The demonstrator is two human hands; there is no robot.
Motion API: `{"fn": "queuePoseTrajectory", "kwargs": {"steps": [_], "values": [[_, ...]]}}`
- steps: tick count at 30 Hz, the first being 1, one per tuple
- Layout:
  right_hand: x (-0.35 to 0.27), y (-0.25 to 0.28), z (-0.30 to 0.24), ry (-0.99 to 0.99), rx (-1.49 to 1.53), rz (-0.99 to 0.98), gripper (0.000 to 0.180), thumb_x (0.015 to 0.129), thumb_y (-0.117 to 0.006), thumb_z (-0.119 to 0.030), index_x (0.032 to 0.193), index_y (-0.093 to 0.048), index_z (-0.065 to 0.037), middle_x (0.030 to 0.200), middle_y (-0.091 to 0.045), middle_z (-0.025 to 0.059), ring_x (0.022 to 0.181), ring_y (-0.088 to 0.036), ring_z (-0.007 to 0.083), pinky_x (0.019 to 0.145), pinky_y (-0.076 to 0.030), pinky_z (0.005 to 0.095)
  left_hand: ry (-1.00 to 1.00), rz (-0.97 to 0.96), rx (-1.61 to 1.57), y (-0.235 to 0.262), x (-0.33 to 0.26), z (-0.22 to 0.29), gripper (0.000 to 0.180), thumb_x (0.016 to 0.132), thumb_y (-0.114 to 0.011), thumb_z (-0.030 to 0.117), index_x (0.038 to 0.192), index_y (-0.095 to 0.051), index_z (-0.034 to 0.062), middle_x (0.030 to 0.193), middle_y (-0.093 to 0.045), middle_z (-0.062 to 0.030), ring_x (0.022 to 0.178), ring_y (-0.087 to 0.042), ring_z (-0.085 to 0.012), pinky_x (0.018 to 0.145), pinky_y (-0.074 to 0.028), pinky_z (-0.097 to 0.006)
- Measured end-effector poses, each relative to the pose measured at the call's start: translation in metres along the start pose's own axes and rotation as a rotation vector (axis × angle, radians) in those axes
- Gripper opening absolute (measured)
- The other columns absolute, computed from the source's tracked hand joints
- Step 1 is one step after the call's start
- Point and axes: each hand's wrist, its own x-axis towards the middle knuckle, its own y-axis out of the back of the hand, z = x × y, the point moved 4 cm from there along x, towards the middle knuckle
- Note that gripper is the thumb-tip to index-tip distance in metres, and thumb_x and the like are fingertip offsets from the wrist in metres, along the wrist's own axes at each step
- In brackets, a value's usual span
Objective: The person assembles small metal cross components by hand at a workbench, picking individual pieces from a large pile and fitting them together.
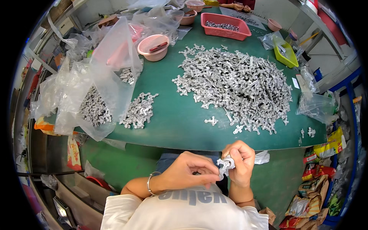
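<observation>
1. R hand [241,161]: thumb + fingers pinching a silvery metal part [226,163], held up in front of chest, nr table's front edge.
2. L hand [191,170]: fingertips right by the part's L side; can't tell if they grip it too.
3. Green table [165,126]: big pile of metal pieces [237,84], centre-R, takes up most of the work area; a few loose ones [211,120] on near side.
4. L side: clear plastic bags [113,50] bulky, partly covering a smaller heap [140,111] & blocking view behind.
5. Behind: pink bowl [155,57] w/ red-handled tool [158,46]; pink tray [226,34] w/ metal bits.
6. Far R: yellow-green tray [285,59], clear bag [316,109] nr edge.
7. Far side: co-worker's hands [238,7].
</observation>
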Motion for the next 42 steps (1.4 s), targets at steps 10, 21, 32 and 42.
{"fn": "queuePoseTrajectory", "kwargs": {"steps": [10, 21, 32, 42], "values": [[-0.016, 0.008, -0.017, 0.129, -0.002, 0.282, 0.016, 0.083, -0.057, -0.01, 0.073, -0.052, 0.001, 0.065, -0.057, 0.0052, 0.046, -0.038, 0.002, 0.041, -0.026, 0.0174, 0.106, -0.022, -0.189, -0.015, 0.014, 0.011, 0.045, 0.077, -0.058, -0.008, 0.118, -0.04, -0.005, 0.086, -0.058, -0.0131, 0.077, -0.06, -0.0172, 0.067, -0.052, -0.027], [-0.014, 0.002, -0.021, 0.003, 0.153, 0.158, 0.02, 0.086, -0.053, -0.015, 0.072, -0.047, -0.002, 0.062, -0.056, 0.0072, 0.042, -0.039, 0.0029, 0.038, -0.029, 0.0169, 0.019, -0.071, -0.241, -0.02, 0.012, 0.007, 0.049, 0.073, -0.064, -0.007, 0.116, -0.04, -0.0014, 0.089, -0.058, -0.0112, 0.082, -0.059, -0.0142, 0.069, -0.052, -0.026], [-0.015, -0.006, -0.015, -0.077, 0.329, 0.122, 0.019, 0.089, -0.048, -0.014, 0.074, -0.044, -0.003, 0.063, -0.055, 0.0092, 0.037, -0.038, 0.0049, 0.032, -0.027, 0.0187, 0.016, -0.08, -0.281, -0.017, 0.01, 0.008, 0.045, 0.073, -0.064, -0.007, 0.112, -0.041, -0.0028, 0.088, -0.058, -0.0124, 0.08, -0.06, -0.0162, 0.069, -0.053, -0.028], [-0.015, -0.007, -0.013, -0.057, 0.366, 0.099, 0.018, 0.09, -0.044, -0.012, 0.075, -0.042, -0.003, 0.062, -0.055, 0.01, 0.035, -0.037, 0.006, 0.032, -0.026, 0.0194, 0.035, -0.078, -0.291, -0.015, 0.009, 0.006, 0.041, 0.076, -0.061, -0.006, 0.112, -0.04, -0.0034, 0.088, -0.058, -0.0135, 0.078, -0.06, -0.0177, 0.068, -0.052, -0.029]]}}
